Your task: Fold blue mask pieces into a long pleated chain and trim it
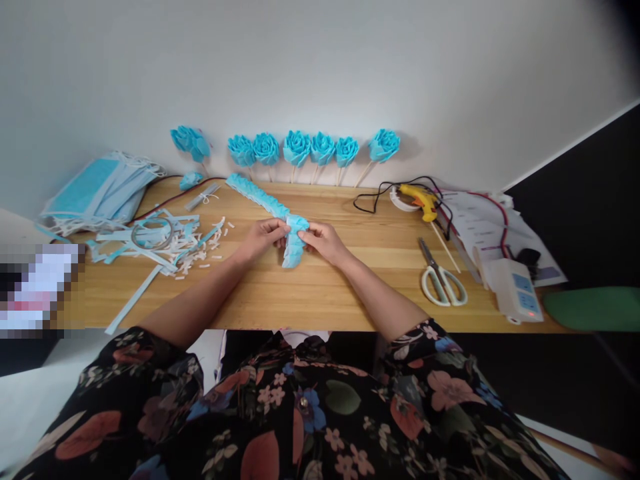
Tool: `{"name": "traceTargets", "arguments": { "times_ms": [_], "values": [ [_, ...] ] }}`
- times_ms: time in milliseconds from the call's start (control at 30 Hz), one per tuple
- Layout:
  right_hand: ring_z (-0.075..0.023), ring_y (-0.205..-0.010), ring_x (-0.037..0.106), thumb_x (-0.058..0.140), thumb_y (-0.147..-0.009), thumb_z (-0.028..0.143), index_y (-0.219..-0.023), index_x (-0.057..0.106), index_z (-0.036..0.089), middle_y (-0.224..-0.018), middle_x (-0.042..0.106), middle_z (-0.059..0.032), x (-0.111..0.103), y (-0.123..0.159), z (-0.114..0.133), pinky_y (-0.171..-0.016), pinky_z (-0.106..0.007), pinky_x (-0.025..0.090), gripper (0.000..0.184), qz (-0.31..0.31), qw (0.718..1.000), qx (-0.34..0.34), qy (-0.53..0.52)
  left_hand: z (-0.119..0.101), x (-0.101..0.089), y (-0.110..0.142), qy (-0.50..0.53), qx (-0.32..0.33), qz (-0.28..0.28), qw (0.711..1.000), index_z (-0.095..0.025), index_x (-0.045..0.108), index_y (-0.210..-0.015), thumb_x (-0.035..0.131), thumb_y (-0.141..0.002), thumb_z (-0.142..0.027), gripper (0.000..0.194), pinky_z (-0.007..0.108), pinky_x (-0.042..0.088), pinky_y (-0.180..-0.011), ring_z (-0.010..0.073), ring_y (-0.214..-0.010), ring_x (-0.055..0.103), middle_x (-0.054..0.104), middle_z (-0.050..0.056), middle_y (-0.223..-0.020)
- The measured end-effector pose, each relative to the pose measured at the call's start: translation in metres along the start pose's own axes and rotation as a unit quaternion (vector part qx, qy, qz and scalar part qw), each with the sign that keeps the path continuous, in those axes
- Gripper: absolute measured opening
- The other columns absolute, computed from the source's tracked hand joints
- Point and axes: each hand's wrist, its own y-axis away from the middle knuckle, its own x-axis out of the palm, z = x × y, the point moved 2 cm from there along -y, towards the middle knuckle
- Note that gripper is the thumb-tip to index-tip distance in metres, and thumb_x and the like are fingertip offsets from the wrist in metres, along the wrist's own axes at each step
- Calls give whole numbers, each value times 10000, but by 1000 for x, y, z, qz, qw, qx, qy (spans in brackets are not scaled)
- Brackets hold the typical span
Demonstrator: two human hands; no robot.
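Observation:
Over the middle of the wooden table, my left hand (267, 237) and my right hand (323, 240) pinch a pleated light-blue strip (260, 198) between thumbs and fingers. The strip runs from the back of the table, near the wall, down to my hands. One end hangs below my fingers, bent towards me. Both hands are closed on it, close together, my left on its left edge and my right on its right edge. Some fingertips are hidden behind the folded material.
Several blue flowers on sticks (297, 148) lean against the wall. Blue face masks (100, 190) are piled at left, beside cut scraps and a tape roll (151, 233). At right lie scissors (440, 280), a yellow glue gun (423, 200), papers (480, 217) and a white power box (515, 290).

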Motion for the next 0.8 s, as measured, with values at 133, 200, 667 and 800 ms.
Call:
{"name": "traceTargets", "arguments": {
  "times_ms": [133, 200, 667, 800],
  "values": [
    [-109, -538, 473, 651, -786, 556, -737, 591, 183, -590, 517, 36, 1, 1, 1, -522, -246, 365, 381, 0, 1000, -1, -4, 3, 0, -1, 1, -4, 8, 1000, -156, 606, -651, 737, -738, -551, 425, 242, 413, -568, 97, -523, 504, 584, -8, -561],
    [-106, -537, 462, 649, -795, 562, -723, 585, 182, -583, 508, 38, 1, 1, 1, -523, -245, 357, 392, 1, 1000, -3, -7, 3, 0, -1, -2, -5, 9, 1000, -155, 606, -652, 733, -743, -554, 428, 241, 413, -571, 96, -526, 504, 584, -7, -562],
    [-102, -543, 450, 667, -797, 519, -770, 611, 180, -601, 503, 41, 1, 0, 0, -520, -242, 352, 345, 9, 1000, -13, 2, 3, 0, 0, -9, -7, 3, 1000, -162, 597, -636, 723, -753, -534, 409, 241, 399, -560, 95, -513, 489, 563, -14, -549],
    [-106, -551, 461, 661, -796, 506, -752, 603, 183, -602, 513, 37, 1, 1, 1, -529, -246, 359, 331, 6, 1000, -13, 19, 2, 0, 1, -13, -3, 8, 1000, -165, 597, -635, 719, -769, -508, 389, 246, 396, -555, 99, -512, 489, 556, -11, -557]
  ]
}}
